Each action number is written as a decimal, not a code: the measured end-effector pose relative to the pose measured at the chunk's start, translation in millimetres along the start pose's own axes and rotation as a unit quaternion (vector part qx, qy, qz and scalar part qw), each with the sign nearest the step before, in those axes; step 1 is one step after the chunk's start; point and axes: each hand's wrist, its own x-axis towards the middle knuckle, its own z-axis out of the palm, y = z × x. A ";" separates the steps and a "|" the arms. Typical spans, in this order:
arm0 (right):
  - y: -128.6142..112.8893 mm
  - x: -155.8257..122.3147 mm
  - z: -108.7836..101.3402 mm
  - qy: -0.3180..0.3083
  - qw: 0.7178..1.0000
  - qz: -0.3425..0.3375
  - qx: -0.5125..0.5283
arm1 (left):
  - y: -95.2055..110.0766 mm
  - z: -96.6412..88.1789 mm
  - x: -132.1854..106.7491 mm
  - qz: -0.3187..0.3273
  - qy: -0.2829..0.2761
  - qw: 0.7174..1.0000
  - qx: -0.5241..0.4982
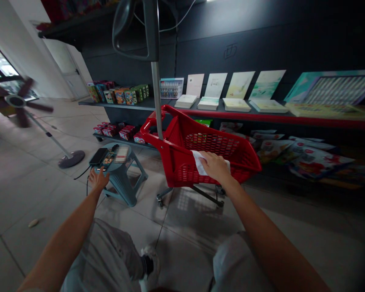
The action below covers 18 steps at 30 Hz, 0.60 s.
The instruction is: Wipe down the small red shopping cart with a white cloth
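Observation:
My right hand (216, 165) presses a white cloth (200, 163) against the near upper rim of a red plastic shopping cart (182, 156). Part of the cloth lies hidden under the palm and shows again beside the wrist. Down at the left, my left hand (97, 178) has its fingers apart at the near edge of a phone (106, 163) with a lit screen. Whether a fingertip touches the screen I cannot tell. That phone lies on a grey-blue plastic stool (121, 178), next to a black flat device (99, 156) with a cable.
Behind the cart, a dark shelf (276, 118) carries books, small boxes (126, 96) and bagged goods (319, 160). A metal pole (156, 89) with a dark frame rises at the cart's handle end. A standing fan (16, 101) is at the left. My legs are below.

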 end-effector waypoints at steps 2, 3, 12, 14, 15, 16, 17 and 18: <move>0.0 -0.2 0.2 0.003 1.000 -0.001 0.001 | -0.5 0.2 -0.2 0.000 0.000 1.000 0.005; 0.0 -0.3 0.2 0.004 1.000 -0.001 0.001 | -0.4 -0.1 -0.5 0.003 0.002 1.000 0.006; -0.2 -0.9 1.1 0.001 1.000 0.006 0.003 | 2.1 -2.9 -1.3 0.020 0.026 0.999 -0.015; -0.2 -0.7 1.7 0.004 1.000 0.008 0.002 | 2.4 -3.1 -1.0 0.018 0.024 0.999 -0.022; -0.3 -0.7 1.8 0.004 1.000 0.008 0.002 | 2.5 -3.3 -1.0 0.017 0.022 0.999 -0.025; -0.4 -0.8 1.7 0.003 1.000 0.008 0.002 | 2.5 -3.6 -1.1 0.017 0.021 0.999 -0.027; -0.5 -0.9 1.5 0.002 1.000 0.008 0.003 | 2.5 -3.9 -1.2 0.018 0.021 0.999 -0.029; -0.6 -1.0 1.3 0.001 1.000 0.008 0.003 | 2.5 -4.1 -1.3 0.018 0.022 0.999 -0.030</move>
